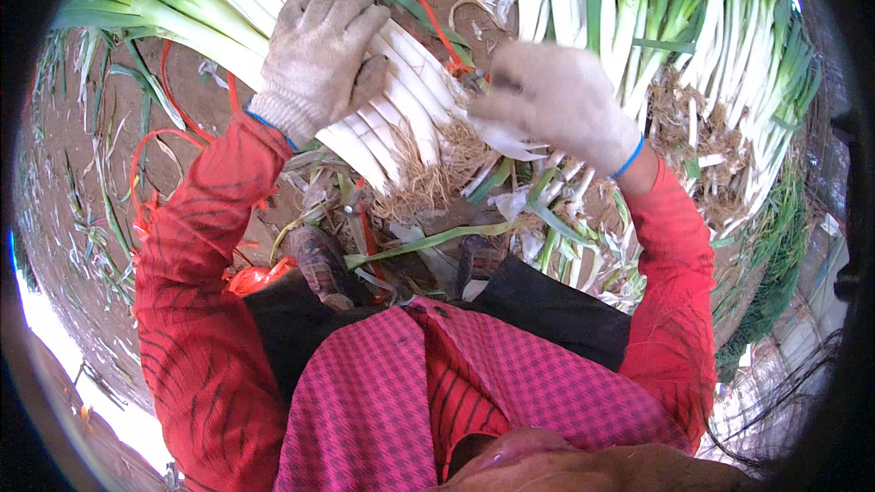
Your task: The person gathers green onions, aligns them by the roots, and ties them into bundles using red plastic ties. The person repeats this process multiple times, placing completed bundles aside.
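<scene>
A bundle of long green onions (403,99) lies slantwise before me, its brown roots toward my feet and its green leaves at the upper left. My left hand (325,55), in a pale knit glove, is curled over the white stalks and holds them. Beside the root ends, my right hand (557,106) is gloved too and blurred by motion. A pale strip of onion skin (509,142) shows just under its fingers; whether they grip it cannot be made out.
More green onions (711,48) lie in a large pile at the right, roots toward me. Red plastic twine (164,85) runs over the soil at the left and above the bundle. Stripped leaves (437,240) litter the ground around my shoes (320,260). A red plastic piece (263,278) lies by my left leg.
</scene>
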### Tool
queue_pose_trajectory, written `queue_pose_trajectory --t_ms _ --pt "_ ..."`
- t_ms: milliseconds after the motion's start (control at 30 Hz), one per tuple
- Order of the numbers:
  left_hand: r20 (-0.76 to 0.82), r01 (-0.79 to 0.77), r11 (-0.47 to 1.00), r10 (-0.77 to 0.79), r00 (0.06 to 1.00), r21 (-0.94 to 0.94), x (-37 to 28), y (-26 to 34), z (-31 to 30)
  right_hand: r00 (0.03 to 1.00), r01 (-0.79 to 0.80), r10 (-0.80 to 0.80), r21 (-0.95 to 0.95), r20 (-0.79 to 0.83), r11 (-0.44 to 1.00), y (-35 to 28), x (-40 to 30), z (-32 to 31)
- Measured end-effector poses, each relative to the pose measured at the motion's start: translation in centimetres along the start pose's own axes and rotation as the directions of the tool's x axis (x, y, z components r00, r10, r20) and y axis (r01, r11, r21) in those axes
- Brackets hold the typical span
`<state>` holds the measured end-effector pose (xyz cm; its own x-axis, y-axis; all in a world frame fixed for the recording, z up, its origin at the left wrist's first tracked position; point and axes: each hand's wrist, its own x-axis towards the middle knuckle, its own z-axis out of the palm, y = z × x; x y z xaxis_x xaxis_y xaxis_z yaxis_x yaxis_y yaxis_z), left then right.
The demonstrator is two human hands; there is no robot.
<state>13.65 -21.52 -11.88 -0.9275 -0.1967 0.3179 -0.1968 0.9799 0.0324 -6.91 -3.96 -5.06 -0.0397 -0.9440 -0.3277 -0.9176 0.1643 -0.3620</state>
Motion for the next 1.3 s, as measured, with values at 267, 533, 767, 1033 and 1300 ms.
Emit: queue_pose_trajectory --t_ms 267,533,767,1033,1300 --pt "0.013 -0.007 0.999 0.007 1.0 0.038 0.0 0.3 0.1 0.781 0.408 -0.411 0.115 0.47 0.906 -1.8 -10.0 10.3" --pt "0.086 -0.001 1.0 -0.002 0.996 0.027 -0.4 0.3 0.4 0.807 0.257 -0.419 0.391 0.417 0.884 -3.8 -7.2 10.2" --pt "0.054 0.044 0.995 -0.048 0.997 0.085 -0.1 1.8 -0.4 0.875 0.117 -0.318 0.478 0.365 0.871 -5.4 -1.6 11.0" --pt "-0.006 0.086 0.996 -0.086 0.996 0.018 -0.5 1.8 1.0 0.846 0.374 -0.447 0.276 0.291 0.886 -5.7 -3.3 13.0" --pt "0.006 0.085 0.996 -0.085 0.996 0.04 0.4 1.7 0.4 0.947 -0.05 0.163 -0.373 0.278 0.926 5.0 -3.4 14.8"
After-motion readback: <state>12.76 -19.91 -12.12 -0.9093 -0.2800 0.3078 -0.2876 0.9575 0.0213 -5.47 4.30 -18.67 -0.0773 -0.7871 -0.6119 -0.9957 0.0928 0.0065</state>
